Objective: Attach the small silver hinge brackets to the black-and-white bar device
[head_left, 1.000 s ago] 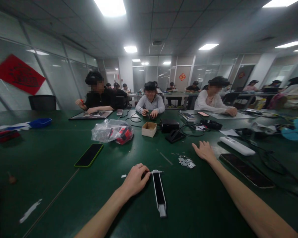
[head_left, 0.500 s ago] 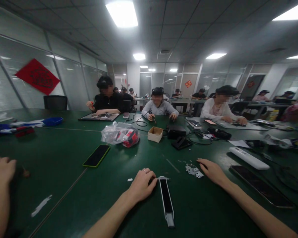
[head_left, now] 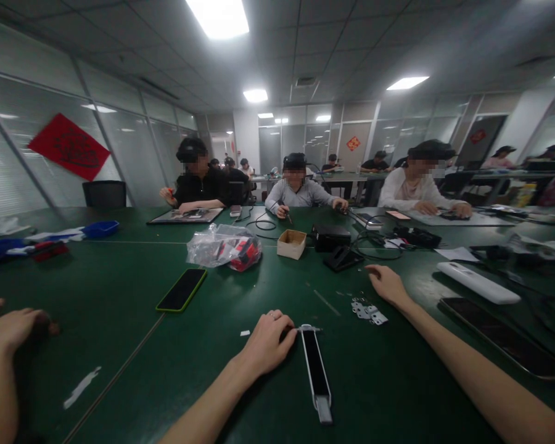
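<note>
My left hand (head_left: 271,339) rests on the green table with its fingers curled, thumb and forefinger close together at the top end of a long black strip in a white frame (head_left: 317,367). A thin metal crosspiece lies at that end, by the fingertips; what they pinch, if anything, is too small to make out. The strip has a grey tab at its near end. Stretched forward, my right hand (head_left: 387,285) lies just beyond several small metal plates (head_left: 369,312), fingers extended and holding nothing visible. Left of my left hand is a small white scrap (head_left: 245,333).
Another person's hand (head_left: 9,330) reaches in at the left. A green-edged phone (head_left: 182,290), plastic bag (head_left: 224,246), small open box (head_left: 291,245) and black box (head_left: 330,237) stand ahead. Right are a white oblong device (head_left: 478,282) and dark phone (head_left: 504,336). Co-workers sit opposite.
My right hand has moved forward, past the metal plates. My left hand stays by the strip. The other person's hand at the left has shifted towards a small brown thing. The view tilts slightly.
</note>
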### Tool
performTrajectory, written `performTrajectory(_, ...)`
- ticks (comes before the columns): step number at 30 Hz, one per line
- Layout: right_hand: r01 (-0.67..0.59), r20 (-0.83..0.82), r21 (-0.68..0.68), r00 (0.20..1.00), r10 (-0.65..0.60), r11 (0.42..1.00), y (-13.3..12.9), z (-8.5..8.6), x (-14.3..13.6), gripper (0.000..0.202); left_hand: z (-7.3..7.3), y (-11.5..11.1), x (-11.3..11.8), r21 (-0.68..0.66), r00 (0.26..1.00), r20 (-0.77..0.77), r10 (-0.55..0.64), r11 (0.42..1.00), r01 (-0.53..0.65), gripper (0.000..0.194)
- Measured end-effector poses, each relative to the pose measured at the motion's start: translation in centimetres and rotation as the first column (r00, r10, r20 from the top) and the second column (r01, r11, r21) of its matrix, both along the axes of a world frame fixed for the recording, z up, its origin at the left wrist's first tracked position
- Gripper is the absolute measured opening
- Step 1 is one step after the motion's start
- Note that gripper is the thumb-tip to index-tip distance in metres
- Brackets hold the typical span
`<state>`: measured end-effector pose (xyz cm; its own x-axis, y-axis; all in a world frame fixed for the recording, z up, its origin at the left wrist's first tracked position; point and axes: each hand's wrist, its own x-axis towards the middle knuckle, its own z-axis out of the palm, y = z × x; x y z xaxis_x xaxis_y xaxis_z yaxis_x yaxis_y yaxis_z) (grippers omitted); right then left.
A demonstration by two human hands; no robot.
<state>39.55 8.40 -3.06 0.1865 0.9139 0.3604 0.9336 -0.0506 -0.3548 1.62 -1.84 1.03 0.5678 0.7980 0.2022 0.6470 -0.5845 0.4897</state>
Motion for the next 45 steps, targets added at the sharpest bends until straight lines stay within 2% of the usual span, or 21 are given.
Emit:
performTrajectory(3,-0.002,0.026,-0.023,1.000,0.003,1.000,2.4,-0.6,0.6,0.038,-0.2,0.1,0.0,0.013,1.000,-0.004,0.000,1.000,0.000,0.022)
performTrajectory(5,-0.021,0.045,-0.040,0.999,0.022,0.999,3.1,-1.0,0.8,0.034,-0.4,0.2,0.0,0.031,1.000,-0.004,-0.011,0.999,0.012,0.020)
performTrajectory(10,-0.062,0.088,-0.048,0.994,0.066,0.997,2.7,-1.4,1.1,0.031,-0.7,0.2,-0.1,0.050,1.000,-0.001,-0.006,0.999,0.006,0.019)
performTrajectory(16,-0.114,0.091,-0.025,0.989,0.116,0.993,2.0,-1.1,0.5,0.029,-0.4,0.1,-0.2,0.045,1.000,0.005,-0.014,0.999,0.014,0.019)
performTrajectory(20,-0.141,0.073,-0.016,0.987,0.142,0.990,0.7,-0.8,-0.3,0.028,-0.5,0.1,-0.2,0.039,1.000,0.008,-0.020,0.999,0.020,0.020)
performTrajectory(28,-0.247,0.017,-0.017,0.969,0.248,0.969,-5.0,0.2,-2.1,0.033,-0.8,0.4,-0.2,0.050,0.999,0.020,-0.038,0.998,0.037,0.019)
performTrajectory(31,-0.265,-0.022,0.005,0.964,0.265,0.964,-6.4,0.3,-2.4,0.034,-0.7,0.3,-0.2,0.053,0.999,0.009,-0.037,0.998,0.037,0.020)
performTrajectory(35,-0.261,-0.059,0.029,0.963,0.263,0.965,-7.1,0.5,-2.7,0.030,-0.4,0.2,0.0,0.060,0.999,-0.010,-0.037,0.998,0.037,0.019)
performTrajectory(40,-0.239,-0.081,-0.034,0.968,0.236,0.970,-7.3,1.2,-3.0,0.026,-0.3,0.2,0.1,0.049,1.000,-0.005,-0.028,0.998,0.029,0.020)
performTrajectory(45,-0.196,-0.118,-0.063,0.975,0.188,0.979,-7.3,1.3,-2.9,0.031,-0.5,0.4,0.1,0.046,0.999,-0.002,-0.032,0.998,0.032,0.020)
